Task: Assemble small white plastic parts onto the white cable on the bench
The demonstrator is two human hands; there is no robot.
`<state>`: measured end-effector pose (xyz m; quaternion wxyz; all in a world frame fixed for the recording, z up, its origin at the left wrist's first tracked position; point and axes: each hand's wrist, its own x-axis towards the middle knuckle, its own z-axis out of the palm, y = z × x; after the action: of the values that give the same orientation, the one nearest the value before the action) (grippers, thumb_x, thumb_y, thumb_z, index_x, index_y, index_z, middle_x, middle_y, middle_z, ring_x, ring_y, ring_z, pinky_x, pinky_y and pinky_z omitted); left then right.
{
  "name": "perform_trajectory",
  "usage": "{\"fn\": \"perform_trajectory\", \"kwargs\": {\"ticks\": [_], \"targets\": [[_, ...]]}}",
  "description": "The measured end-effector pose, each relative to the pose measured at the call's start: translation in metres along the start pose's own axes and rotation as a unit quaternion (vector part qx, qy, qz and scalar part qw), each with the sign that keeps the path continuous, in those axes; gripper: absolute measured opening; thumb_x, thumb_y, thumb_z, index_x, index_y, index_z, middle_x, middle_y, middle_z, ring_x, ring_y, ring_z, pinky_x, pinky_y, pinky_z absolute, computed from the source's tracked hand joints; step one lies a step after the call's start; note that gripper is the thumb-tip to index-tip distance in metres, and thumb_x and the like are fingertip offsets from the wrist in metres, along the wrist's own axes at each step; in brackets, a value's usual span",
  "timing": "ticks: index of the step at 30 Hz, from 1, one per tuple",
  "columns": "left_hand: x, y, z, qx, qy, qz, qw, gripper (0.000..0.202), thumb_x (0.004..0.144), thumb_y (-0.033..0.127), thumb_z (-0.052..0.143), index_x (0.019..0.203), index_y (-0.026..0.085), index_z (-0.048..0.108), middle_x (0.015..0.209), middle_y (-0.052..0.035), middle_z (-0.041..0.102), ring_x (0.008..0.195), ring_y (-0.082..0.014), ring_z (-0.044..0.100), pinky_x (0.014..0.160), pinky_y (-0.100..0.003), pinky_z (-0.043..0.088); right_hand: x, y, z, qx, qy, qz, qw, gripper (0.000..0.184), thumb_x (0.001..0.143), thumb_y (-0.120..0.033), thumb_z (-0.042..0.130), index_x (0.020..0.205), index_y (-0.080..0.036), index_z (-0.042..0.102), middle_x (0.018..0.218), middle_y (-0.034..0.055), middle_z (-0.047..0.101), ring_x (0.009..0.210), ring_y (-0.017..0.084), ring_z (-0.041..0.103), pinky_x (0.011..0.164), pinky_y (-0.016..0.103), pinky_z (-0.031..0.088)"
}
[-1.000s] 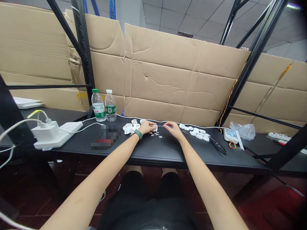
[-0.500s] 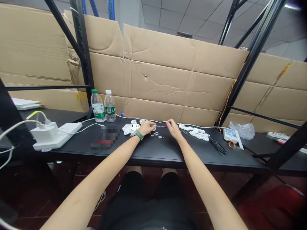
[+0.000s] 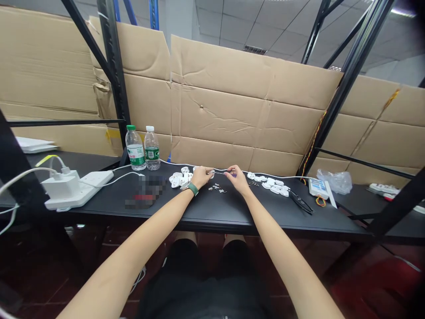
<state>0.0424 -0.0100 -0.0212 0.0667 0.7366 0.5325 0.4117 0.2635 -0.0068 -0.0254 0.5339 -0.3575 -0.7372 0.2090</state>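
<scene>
Cardboard (image 3: 226, 97) is walling the black desk (image 3: 229, 210) at twelve o'clock, under grey ceiling panels (image 3: 239, 24); around the hands, two bottles (image 3: 135, 153) are standing at ten and black pliers (image 3: 301, 203) are lying at four. Centrally, the left hand (image 3: 200, 177) is pinching a white piece (image 3: 212, 174); at its three o'clock, the right hand (image 3: 238, 179) is gripping a slim tool (image 3: 233, 175), now sitting slightly nearer the piece than half a second ago.
</scene>
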Motion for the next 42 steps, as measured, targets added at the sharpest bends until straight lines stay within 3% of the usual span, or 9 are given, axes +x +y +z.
{"fn": "perform_trajectory", "kwargs": {"ticks": [4, 7, 11, 13, 18, 22, 27, 36, 42], "targets": [[0.000, 0.003, -0.001, 0.014, 0.041, -0.001, 0.999, 0.030, 0.091, 0.030, 0.066, 0.117, 0.020, 0.079, 0.087, -0.0056, 0.080, 0.089, -0.0221, 0.076, 0.089, -0.030, 0.054, -0.002, -0.003, 0.004, 0.125, -0.033, 0.111, 0.985, 0.038, 0.078, -0.052, 0.075, 0.098, -0.022, 0.062, 0.090, 0.0030, 0.067, 0.067, 0.014, 0.061, 0.056, 0.025, 0.047], [0.000, 0.004, -0.004, 0.028, 0.058, 0.002, 0.998, 0.032, 0.092, 0.029, 0.066, 0.120, 0.018, 0.078, 0.094, -0.0080, 0.081, 0.098, -0.0243, 0.075, 0.096, -0.032, 0.053, -0.006, -0.008, 0.004, 0.210, -0.111, 0.227, 0.944, 0.043, 0.084, -0.058, 0.071, 0.102, -0.021, 0.058, 0.074, 0.0001, 0.063, 0.048, 0.009, 0.051, 0.043, 0.020, 0.038], [-0.001, 0.007, -0.005, 0.029, 0.061, 0.002, 0.998, 0.032, 0.092, 0.027, 0.067, 0.122, 0.022, 0.077, 0.110, -0.0073, 0.079, 0.110, -0.0248, 0.072, 0.101, -0.032, 0.051, -0.008, -0.013, -0.002, 0.260, -0.220, 0.351, 0.872, 0.044, 0.098, -0.059, 0.051, 0.091, -0.016, 0.060, 0.050, -0.0108, 0.030, 0.037, 0.004, 0.017, 0.035, 0.018, 0.014], [-0.001, 0.008, -0.003, 0.033, 0.054, 0.004, 0.998, 0.032, 0.092, 0.026, 0.067, 0.123, 0.024, 0.076, 0.118, -0.0066, 0.076, 0.115, -0.0246, 0.070, 0.103, -0.032, 0.050, -0.007, -0.013, -0.005, 0.265, -0.228, 0.370, 0.860, 0.040, 0.100, -0.052, 0.050, 0.083, -0.017, 0.058, 0.051, -0.0118, 0.022, 0.039, 0.005, 0.012, 0.036, 0.019, 0.011], [-0.001, 0.011, -0.003, 0.049, 0.046, -0.001, 0.998, 0.034, 0.093, 0.025, 0.066, 0.126, 0.026, 0.075, 0.123, -0.0061, 0.074, 0.120, -0.0248, 0.068, 0.105, -0.032, 0.048, -0.005, -0.008, -0.004, 0.154, -0.160, 0.239, 0.945, 0.034, 0.092, -0.049, 0.058, 0.075, -0.019, 0.058, 0.052, -0.0094, 0.029, 0.042, 0.007, 0.022, 0.041, 0.020, 0.021], [-0.001, 0.010, -0.006, 0.067, 0.047, 0.007, 0.997, 0.035, 0.092, 0.024, 0.066, 0.126, 0.024, 0.075, 0.119, -0.0101, 0.076, 0.116, -0.0271, 0.069, 0.105, -0.033, 0.048, -0.004, -0.006, 0.001, -0.045, -0.077, 0.060, 0.994, 0.022, 0.090, -0.038, 0.059, 0.081, -0.020, 0.068, 0.069, 0.0010, 0.063, 0.066, 0.016, 0.057, 0.067, 0.028, 0.047], [0.000, 0.011, -0.007, 0.103, 0.033, 0.020, 0.994, 0.036, 0.095, 0.026, 0.064, 0.130, 0.022, 0.073, 0.118, -0.0120, 0.076, 0.113, -0.0281, 0.070, 0.102, -0.034, 0.048, -0.003, -0.004, 0.000, -0.132, -0.069, -0.088, 0.985, 0.023, 0.097, -0.026, 0.049, 0.099, -0.021, 0.071, 0.101, 0.0083, 0.074, 0.095, 0.023, 0.067, 0.090, 0.035, 0.049], [0.000, 0.013, -0.007, 0.000, 0.008, -0.040, 0.999, 0.036, 0.093, 0.029, 0.066, 0.125, 0.017, 0.075, 0.091, -0.0074, 0.080, 0.080, -0.0205, 0.076, 0.085, -0.029, 0.056, -0.007, -0.020, -0.001, -0.363, -0.060, -0.222, 0.903, 0.048, 0.093, 0.000, 0.036, 0.122, -0.019, 0.070, 0.097, 0.0125, 0.061, 0.090, 0.026, 0.054, 0.085, 0.038, 0.047], [0.000, 0.008, -0.002, -0.101, 0.008, -0.082, 0.991, 0.038, 0.091, 0.029, 0.068, 0.127, 0.018, 0.073, 0.107, -0.0059, 0.079, 0.077, -0.0180, 0.074, 0.068, -0.028, 0.060, -0.006, -0.026, 0.010, -0.233, -0.005, -0.205, 0.951, 0.031, 0.096, -0.015, 0.047, 0.117, -0.020, 0.069, 0.104, 0.0120, 0.056, 0.098, 0.026, 0.056, 0.090, 0.040, 0.051]]}}
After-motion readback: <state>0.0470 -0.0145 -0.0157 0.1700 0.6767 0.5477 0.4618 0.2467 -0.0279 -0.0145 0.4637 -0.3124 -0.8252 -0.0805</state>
